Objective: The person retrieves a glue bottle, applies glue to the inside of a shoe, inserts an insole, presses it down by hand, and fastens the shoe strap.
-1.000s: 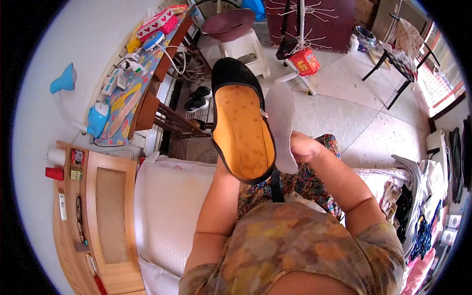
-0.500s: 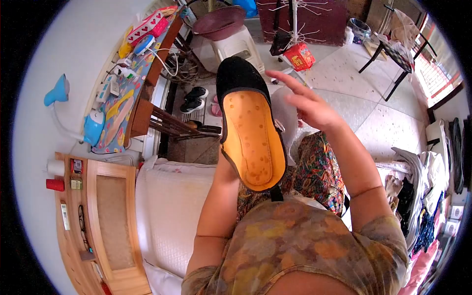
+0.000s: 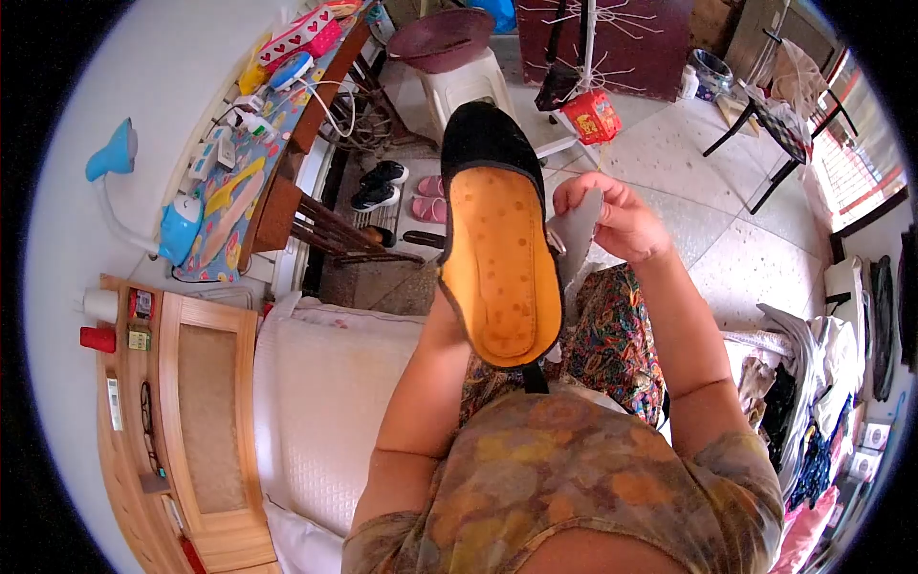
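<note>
A black cloth slip-on shoe [image 3: 494,134] with a yellow-orange, dotted inside is held up before my chest, toe pointing away from me. My left hand [image 3: 449,318] supports it from below and behind; most of that hand is hidden by the shoe. Just right of the shoe, my right hand [image 3: 612,222] is closed, with thumb and fingers pinching the upper edge of a thin grey flat piece [image 3: 577,239]. The lower part of this piece runs down beside the shoe, and whether it touches the shoe I cannot tell.
A white quilted bed [image 3: 335,411] lies to my left, beside a wooden headboard [image 3: 210,421]. Pink slippers [image 3: 430,209] and black sneakers [image 3: 379,186] stand on the floor ahead. A white stool [image 3: 464,91] bears a maroon basin [image 3: 442,43]. Clothes [image 3: 813,383] are piled at right.
My right hand, open with fingers extended before, has come down and closed on the grey flat piece. The shoe appears slightly farther right in view.
</note>
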### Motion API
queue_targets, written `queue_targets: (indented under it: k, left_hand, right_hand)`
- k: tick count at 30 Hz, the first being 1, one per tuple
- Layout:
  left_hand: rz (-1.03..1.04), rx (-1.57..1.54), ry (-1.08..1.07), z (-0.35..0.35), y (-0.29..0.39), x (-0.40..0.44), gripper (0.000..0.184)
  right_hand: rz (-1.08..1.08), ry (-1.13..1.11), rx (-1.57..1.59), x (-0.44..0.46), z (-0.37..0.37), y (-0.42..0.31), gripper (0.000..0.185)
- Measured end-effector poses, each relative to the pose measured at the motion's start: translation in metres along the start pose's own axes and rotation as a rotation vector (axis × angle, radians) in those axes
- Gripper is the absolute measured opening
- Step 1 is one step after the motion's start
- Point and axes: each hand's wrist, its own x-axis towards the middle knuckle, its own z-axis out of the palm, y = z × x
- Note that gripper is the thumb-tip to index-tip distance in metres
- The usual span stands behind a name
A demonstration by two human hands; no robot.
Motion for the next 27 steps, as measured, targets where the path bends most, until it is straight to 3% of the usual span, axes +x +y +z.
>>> queue_targets:
  k: [1, 4, 6, 7, 10, 12, 13, 16, 18, 20, 22, 24, 27]
  left_hand:
    - [0.015, 0.139, 0.036, -0.002, -0.001, 0.002, 0.044]
    - [-0.007, 0.026, 0.032, 0.002, 0.005, -0.002, 0.048]
    - [-0.025, 0.029, 0.050, -0.013, 0.006, 0.000, 0.051]
    - [0.062, 0.217, 0.024, -0.014, 0.009, 0.001, 0.047]
    - [0.036, 0.202, 0.177, -0.022, 0.012, 0.003, 0.046]
    - [0.081, 0.368, 0.163, -0.041, 0.015, 0.004, 0.048]
    - [0.133, 0.427, 0.145, -0.042, 0.016, 0.005, 0.049]
    - [0.325, 0.696, 0.008, -0.043, 0.024, 0.007, 0.045]
    - [0.339, 0.728, 0.062, -0.038, 0.025, 0.003, 0.041]
    - [0.411, 0.756, 0.029, -0.035, 0.026, 0.001, 0.040]
    - [0.441, 0.849, 0.043, -0.037, 0.027, -0.003, 0.041]
    - [0.470, 0.943, 0.058, -0.036, 0.030, -0.005, 0.042]
    - [0.485, 1.032, 0.004, -0.032, 0.036, -0.006, 0.044]
  right_hand:
    - [-0.039, 0.069, -0.054, -0.003, 0.003, 0.000, 0.022]
    - [-0.098, 0.068, 0.004, -0.004, 0.008, -0.018, 0.019]
    - [-0.112, 0.186, -0.078, -0.005, 0.020, -0.026, 0.029]
    - [-0.079, 0.226, -0.051, -0.004, 0.025, -0.032, 0.035]
    - [-0.056, 0.303, -0.066, -0.012, 0.032, -0.042, 0.044]
    - [-0.042, 0.252, -0.330, -0.023, 0.034, -0.051, 0.027]
    - [0.094, 0.346, -0.327, -0.027, 0.042, -0.060, 0.018]
    - [0.149, 0.388, -0.505, -0.028, 0.058, -0.067, 0.026]
    - [0.109, 0.386, -0.626, -0.026, 0.055, -0.069, 0.033]
    - [0.011, 0.574, -0.933, -0.023, 0.057, -0.066, 0.036]
    - [0.042, 0.617, -0.842, -0.028, 0.050, -0.062, 0.033]
    - [0.266, 0.632, -0.897, -0.037, 0.034, -0.054, 0.023]
    - [0.201, 0.704, -1.165, -0.044, 0.028, -0.051, 0.018]
